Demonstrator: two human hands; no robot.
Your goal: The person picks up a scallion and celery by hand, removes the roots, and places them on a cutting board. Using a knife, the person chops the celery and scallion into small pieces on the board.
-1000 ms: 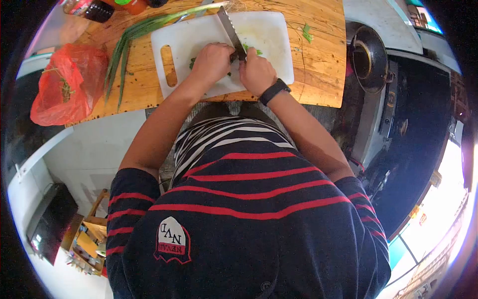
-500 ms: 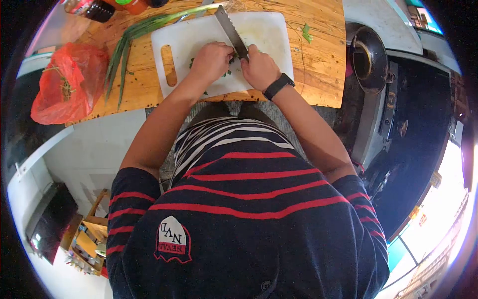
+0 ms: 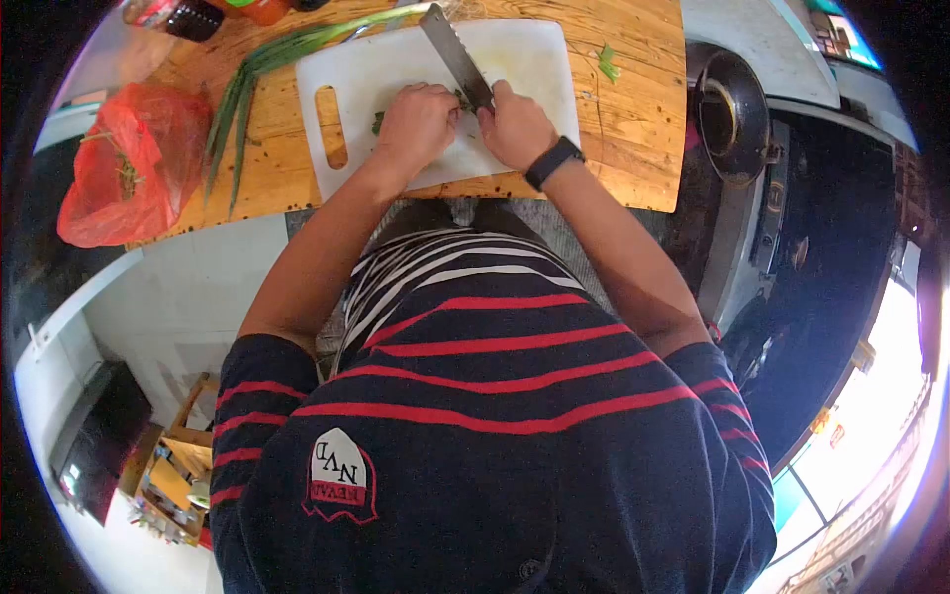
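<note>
The right hand (image 3: 520,129) is closed round the grip end of a knife (image 3: 456,54), its thumb and forefinger near the root of the blade, presumably so that the heel can be steered closely. The blade slants away from the body and toward the person's left, which leaves its tip well clear of both hands.

The left hand (image 3: 419,124) has its fingers curled in and gathered narrow over chopped greens (image 3: 378,122) — a posture that would keep the leaves together and the fingertips tucked back from the edge. Most of the bunch is hidden under the palm, so it is hard to tell whether the fingers pinch it or only press it down.

The cutting board (image 3: 524,54) lies flat on the wooden table (image 3: 638,134) near the edge at the person's waist, likely so that both forearms can reach it easily.

As for where the greens lie, some leaves show at the outer side of the left hand, and a few dark bits appear between its fingertips and the knife, just beside the heel of the blade. The right hand holds only the knife — the greens are on its left, near but apart from its knuckles, on the board's middle
</note>
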